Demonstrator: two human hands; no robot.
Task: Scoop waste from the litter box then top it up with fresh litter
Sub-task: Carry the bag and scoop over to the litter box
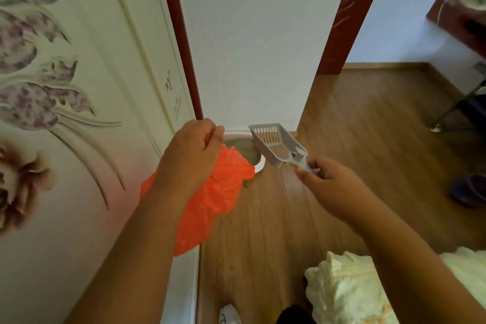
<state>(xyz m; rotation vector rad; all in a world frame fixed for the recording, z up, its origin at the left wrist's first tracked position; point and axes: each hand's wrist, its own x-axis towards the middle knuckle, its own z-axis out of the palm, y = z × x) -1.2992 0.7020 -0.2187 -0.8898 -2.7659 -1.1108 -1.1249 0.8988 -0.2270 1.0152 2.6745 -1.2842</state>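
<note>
Taking the litter box [259,164] as the landmark, set on the wooden floor [355,123] at the foot of the white wall, only part of its pale rim and grey litter shows, the rest being hidden behind what the person holds. To its left stands a door panel painted with flowers [39,102]. Just left of the box and partly over it, the left hand [193,155] has its grip clenched on the gathered top of one orange plastic bag [215,192], which hangs down in front of the box's near left edge. Just right of the box and above its rim, the right hand [334,187] has its grip closed round the handle of one grey slotted scoop [276,143], held tilted with its open mouth raised toward the wall; the scoop looks empty, so scooping seems not yet begun. The likely trouble from here: the bag's mouth is bunched shut in the fist, so waste tipped toward it could miss and fall on the floor, and a tilted scoop could shed litter over the rim. Nearer the person than the box, to its right, lies a pale patterned cloth [344,289]. Counted: one box, one bag, one scoop, two hands.
</note>
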